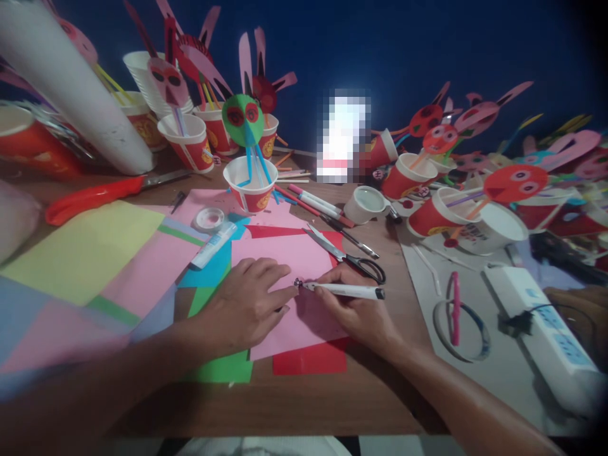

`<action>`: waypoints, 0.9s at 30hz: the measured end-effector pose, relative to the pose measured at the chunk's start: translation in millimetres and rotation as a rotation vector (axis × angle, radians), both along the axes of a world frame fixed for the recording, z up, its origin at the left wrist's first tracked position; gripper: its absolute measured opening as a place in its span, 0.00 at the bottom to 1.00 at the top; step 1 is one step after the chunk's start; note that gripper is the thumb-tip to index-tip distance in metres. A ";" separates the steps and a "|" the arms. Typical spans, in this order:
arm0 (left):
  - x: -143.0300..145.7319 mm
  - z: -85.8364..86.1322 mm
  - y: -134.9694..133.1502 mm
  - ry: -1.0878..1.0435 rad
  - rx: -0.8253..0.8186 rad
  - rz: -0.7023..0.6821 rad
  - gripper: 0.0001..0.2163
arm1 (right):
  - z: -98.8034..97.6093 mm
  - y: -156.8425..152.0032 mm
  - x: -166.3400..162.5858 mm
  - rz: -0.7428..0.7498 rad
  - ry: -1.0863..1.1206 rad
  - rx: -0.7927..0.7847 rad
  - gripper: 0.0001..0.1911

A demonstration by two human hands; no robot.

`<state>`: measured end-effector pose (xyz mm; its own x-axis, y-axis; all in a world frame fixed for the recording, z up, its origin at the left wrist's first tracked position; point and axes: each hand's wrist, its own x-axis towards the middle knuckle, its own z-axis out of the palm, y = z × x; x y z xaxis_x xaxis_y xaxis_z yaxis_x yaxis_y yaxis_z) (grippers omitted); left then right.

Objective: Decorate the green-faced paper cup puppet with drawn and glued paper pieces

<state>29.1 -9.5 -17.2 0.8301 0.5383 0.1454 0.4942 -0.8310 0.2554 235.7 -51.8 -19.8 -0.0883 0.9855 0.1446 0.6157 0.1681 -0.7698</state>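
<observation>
My left hand (247, 304) lies on a pink paper sheet (294, 310), fingers curled and pressed down, fingertips near a tiny dark mark. My right hand (354, 313) grips a white marker pen (344, 290) with a black cap end, its tip touching the pink sheet right beside my left fingertips. Under the pink sheet lie red (311, 360), green (223, 367) and blue paper sheets. Scissors (349, 253) rest just beyond my right hand.
Many red paper cups (249, 183) with straws and paper animal faces crowd the back and right. A glue stick (213, 246), tape roll (209, 219), markers (313, 201), red-handled tool (95, 196), white power strip (546, 329) and coloured sheets (85, 253) surround the work spot.
</observation>
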 end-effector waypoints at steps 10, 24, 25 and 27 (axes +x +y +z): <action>-1.4 -1.7 1.1 0.003 0.006 -0.001 0.14 | 0.5 0.3 0.8 0.013 0.012 0.006 0.05; -0.7 -0.6 0.9 0.005 0.017 -0.001 0.14 | 1.0 -1.1 3.6 -0.038 0.066 -0.017 0.05; -0.6 -0.8 0.9 0.004 0.019 -0.001 0.14 | 1.0 -1.4 3.7 -0.035 0.067 -0.015 0.05; -0.6 -1.0 0.8 0.001 0.023 0.001 0.13 | 0.6 -2.1 3.8 -0.028 0.054 -0.020 0.04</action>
